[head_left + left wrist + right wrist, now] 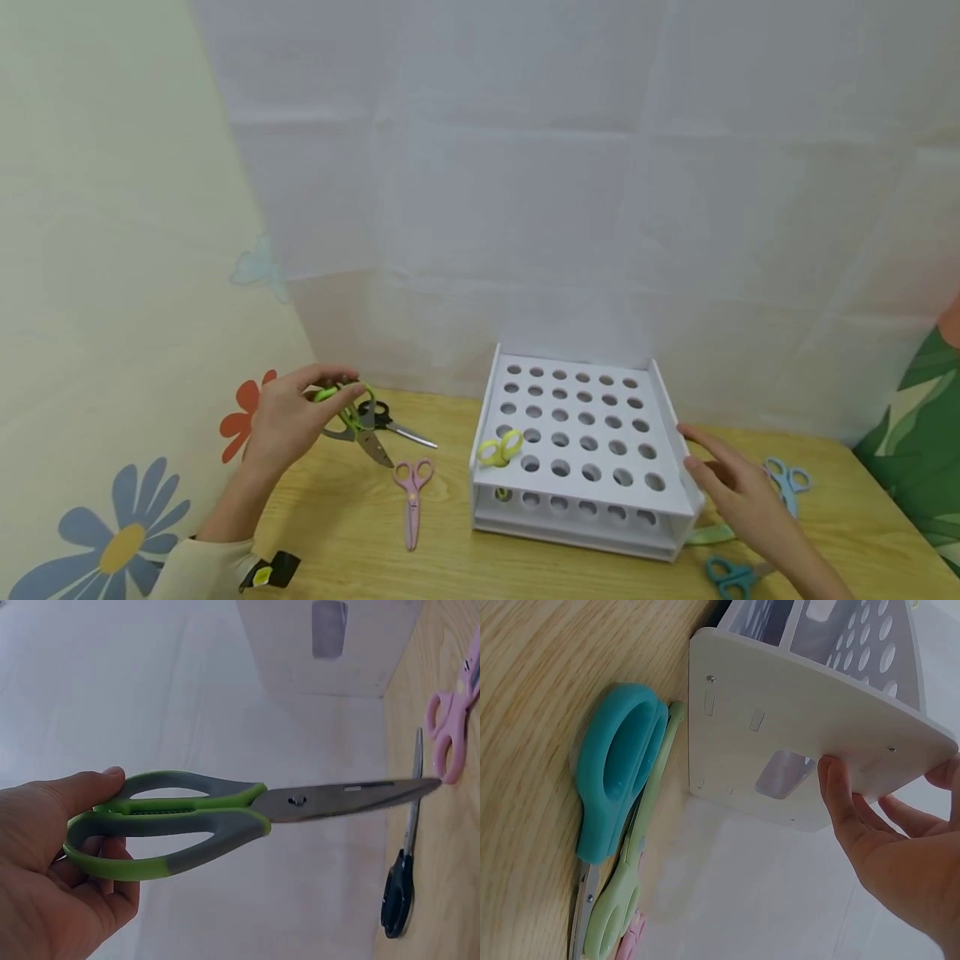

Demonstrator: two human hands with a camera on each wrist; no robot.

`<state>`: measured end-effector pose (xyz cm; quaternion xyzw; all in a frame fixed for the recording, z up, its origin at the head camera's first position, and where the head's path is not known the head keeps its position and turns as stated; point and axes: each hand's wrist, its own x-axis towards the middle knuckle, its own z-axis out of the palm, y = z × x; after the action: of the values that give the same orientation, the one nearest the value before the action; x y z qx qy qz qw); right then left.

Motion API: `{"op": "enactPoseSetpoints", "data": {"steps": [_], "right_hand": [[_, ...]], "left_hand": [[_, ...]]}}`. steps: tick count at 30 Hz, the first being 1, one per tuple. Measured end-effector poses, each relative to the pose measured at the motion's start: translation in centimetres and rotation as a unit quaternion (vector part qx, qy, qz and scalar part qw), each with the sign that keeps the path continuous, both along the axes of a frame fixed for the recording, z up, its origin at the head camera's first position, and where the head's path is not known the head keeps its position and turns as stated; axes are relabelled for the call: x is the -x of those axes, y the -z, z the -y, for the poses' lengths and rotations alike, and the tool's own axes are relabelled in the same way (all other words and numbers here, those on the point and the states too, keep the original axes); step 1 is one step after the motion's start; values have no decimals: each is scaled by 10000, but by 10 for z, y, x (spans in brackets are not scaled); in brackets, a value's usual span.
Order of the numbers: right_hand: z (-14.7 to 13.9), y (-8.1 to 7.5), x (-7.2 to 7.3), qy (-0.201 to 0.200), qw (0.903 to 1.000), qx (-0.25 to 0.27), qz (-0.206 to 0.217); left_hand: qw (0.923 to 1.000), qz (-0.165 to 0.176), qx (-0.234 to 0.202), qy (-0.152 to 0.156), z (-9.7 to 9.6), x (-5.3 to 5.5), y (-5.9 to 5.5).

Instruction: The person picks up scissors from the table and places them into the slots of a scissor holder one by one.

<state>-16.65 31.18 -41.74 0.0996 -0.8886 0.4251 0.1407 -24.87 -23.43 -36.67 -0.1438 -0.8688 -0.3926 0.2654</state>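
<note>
My left hand (288,417) holds a pair of scissors (217,814) by its green and grey handles. Its metal blades slant down over the table in the head view. Fingers of my right hand (750,496) touch the right side panel of a white two-tier rack (480,500), near the panel's upper edge. Rows of round holes cover the rack's top. Yellow-green scissors (501,448) stand handles up in a front-left hole. Black-handled scissors (408,433) and pink scissors (412,504) lie on the table between the left hand and the rack.
Right of the rack lie teal scissors (619,772), light green scissors (619,900) and light blue scissors (787,483). Something pink (632,936) shows beyond them in the right wrist view. A white cloth (450,208) hangs behind the wooden table (322,542).
</note>
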Motion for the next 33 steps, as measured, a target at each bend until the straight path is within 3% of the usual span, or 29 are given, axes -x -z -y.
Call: {"op": "enactPoseSetpoints", "data": {"steps": [6, 13, 22, 30, 33], "right_hand": [[0, 0, -1, 15, 10000, 65, 45], [-1, -3, -1, 73, 9999, 23, 141], [1, -9, 0, 13, 9951, 500, 852], [2, -10, -3, 133, 9986, 117, 503], [2, -8, -3, 90, 9990, 84, 426]], "left_hand": [[9983, -463, -197, 301, -17, -3, -8], [9919, -1074, -188, 655, -44, -16, -27], [9825, -1689, 83, 780, -69, -33, -49], [9654, -2444, 248, 875, -86, -50, -68], [9625, -2559, 221, 871, -90, -58, -74]]}}
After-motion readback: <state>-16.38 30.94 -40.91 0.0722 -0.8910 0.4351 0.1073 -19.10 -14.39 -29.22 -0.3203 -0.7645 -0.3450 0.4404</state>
